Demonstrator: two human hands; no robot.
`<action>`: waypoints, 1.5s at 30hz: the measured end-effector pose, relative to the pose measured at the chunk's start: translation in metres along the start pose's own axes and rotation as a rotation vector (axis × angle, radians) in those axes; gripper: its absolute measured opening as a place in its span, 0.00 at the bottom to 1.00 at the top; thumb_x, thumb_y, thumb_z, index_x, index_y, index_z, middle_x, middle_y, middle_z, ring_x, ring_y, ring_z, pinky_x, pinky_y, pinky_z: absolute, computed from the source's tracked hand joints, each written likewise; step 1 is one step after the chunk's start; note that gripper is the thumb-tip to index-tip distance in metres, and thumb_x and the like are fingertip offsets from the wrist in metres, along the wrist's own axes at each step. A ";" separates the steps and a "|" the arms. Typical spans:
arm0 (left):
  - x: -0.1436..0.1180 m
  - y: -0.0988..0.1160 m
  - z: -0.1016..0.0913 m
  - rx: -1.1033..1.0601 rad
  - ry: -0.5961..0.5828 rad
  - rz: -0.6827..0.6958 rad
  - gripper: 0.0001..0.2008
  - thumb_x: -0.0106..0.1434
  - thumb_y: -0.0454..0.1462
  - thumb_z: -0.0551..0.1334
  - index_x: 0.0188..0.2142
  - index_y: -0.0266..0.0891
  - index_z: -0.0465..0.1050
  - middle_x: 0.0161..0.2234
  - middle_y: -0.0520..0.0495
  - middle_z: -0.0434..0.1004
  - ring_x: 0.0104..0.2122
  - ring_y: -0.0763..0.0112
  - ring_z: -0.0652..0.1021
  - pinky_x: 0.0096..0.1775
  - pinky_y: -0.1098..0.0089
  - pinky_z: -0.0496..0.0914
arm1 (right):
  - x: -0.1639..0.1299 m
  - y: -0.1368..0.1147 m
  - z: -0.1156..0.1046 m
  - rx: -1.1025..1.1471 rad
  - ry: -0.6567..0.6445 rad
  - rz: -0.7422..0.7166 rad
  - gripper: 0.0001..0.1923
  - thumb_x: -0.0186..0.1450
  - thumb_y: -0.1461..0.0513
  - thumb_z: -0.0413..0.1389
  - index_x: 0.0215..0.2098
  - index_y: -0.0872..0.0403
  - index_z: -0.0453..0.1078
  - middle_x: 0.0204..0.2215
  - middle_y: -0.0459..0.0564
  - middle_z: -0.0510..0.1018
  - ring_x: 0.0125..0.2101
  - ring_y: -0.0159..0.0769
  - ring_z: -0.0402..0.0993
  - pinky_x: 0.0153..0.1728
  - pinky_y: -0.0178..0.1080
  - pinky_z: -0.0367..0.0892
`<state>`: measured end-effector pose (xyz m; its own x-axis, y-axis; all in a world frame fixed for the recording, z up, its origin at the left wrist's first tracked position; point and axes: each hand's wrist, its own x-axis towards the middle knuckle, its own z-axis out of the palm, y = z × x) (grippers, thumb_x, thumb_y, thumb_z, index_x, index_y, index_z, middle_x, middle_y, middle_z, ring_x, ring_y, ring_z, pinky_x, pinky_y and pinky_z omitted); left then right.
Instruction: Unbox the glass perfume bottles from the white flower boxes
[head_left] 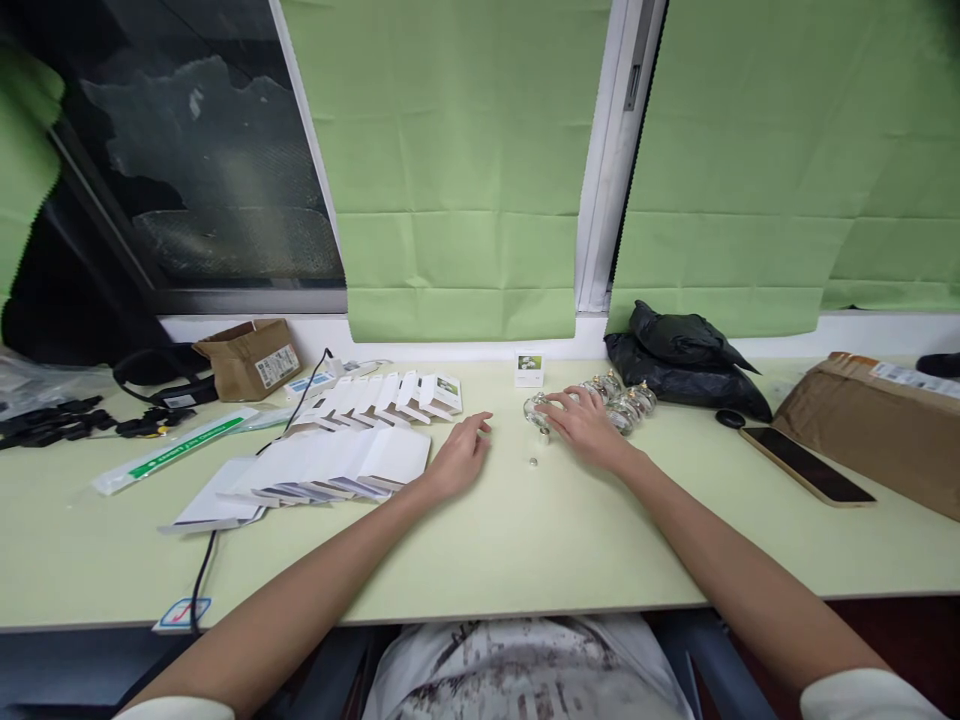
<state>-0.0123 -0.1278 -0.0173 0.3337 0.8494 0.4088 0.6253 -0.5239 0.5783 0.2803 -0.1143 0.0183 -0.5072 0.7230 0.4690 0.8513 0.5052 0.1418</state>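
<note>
My left hand point(459, 458) rests on the table beside the white boxes, its fingers loosely stretched out and holding nothing. On the right, my right hand point(589, 428) reaches over a cluster of clear, round glass bulbs point(637, 400) with small gold tips. Its fingertips are on the leftmost clear glass bulb point(534, 407), whose pale base point(544, 437) points toward me. Part of the cluster is hidden by the hand. A tiny silvery round piece point(533, 462) lies between both hands. Behind them a small white box with a green picture point(529, 370) stands upright.
White folded boxes point(390, 455) lie in two overlapping rows at left. Further left are an open cardboard box point(251, 360), a green-and-white plastic packet point(176, 450) and a black cable point(202, 570). Black plastic bags point(686, 360), a phone point(806, 465) and a large carton point(877, 430) occupy the right.
</note>
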 end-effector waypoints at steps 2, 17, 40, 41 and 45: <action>-0.001 0.001 0.000 0.013 -0.009 0.006 0.22 0.72 0.37 0.54 0.64 0.44 0.60 0.53 0.42 0.73 0.48 0.61 0.76 0.54 0.56 0.71 | -0.003 0.008 0.000 -0.038 -0.002 -0.018 0.23 0.76 0.64 0.45 0.65 0.40 0.67 0.63 0.51 0.71 0.60 0.55 0.56 0.51 0.52 0.54; -0.004 0.008 -0.004 0.069 -0.039 0.027 0.20 0.72 0.38 0.55 0.63 0.45 0.62 0.54 0.42 0.73 0.52 0.58 0.73 0.54 0.56 0.69 | -0.015 0.031 -0.015 -0.125 -0.023 0.011 0.31 0.68 0.75 0.47 0.62 0.43 0.71 0.58 0.56 0.73 0.57 0.53 0.56 0.49 0.50 0.53; -0.003 0.009 -0.004 0.094 -0.052 0.035 0.20 0.73 0.39 0.55 0.62 0.44 0.62 0.53 0.42 0.73 0.53 0.56 0.72 0.56 0.54 0.68 | -0.014 -0.004 -0.027 -0.063 0.078 0.038 0.14 0.75 0.65 0.48 0.51 0.52 0.73 0.50 0.58 0.75 0.51 0.50 0.63 0.48 0.48 0.54; -0.004 0.010 -0.004 0.092 -0.053 0.035 0.20 0.73 0.40 0.55 0.62 0.44 0.62 0.53 0.42 0.72 0.53 0.56 0.72 0.56 0.53 0.68 | -0.013 -0.009 -0.027 -0.007 0.061 -0.020 0.13 0.76 0.63 0.47 0.51 0.52 0.73 0.49 0.56 0.76 0.49 0.48 0.63 0.47 0.46 0.54; -0.004 0.011 -0.005 0.085 -0.048 0.036 0.20 0.73 0.40 0.56 0.62 0.44 0.62 0.53 0.42 0.73 0.52 0.56 0.73 0.56 0.53 0.68 | -0.012 -0.017 -0.023 0.079 -0.004 -0.165 0.15 0.78 0.61 0.46 0.47 0.51 0.75 0.48 0.54 0.77 0.47 0.44 0.65 0.47 0.45 0.55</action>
<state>-0.0100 -0.1372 -0.0094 0.3891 0.8332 0.3930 0.6693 -0.5488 0.5008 0.2749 -0.1428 0.0304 -0.6400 0.6287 0.4417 0.7432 0.6525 0.1481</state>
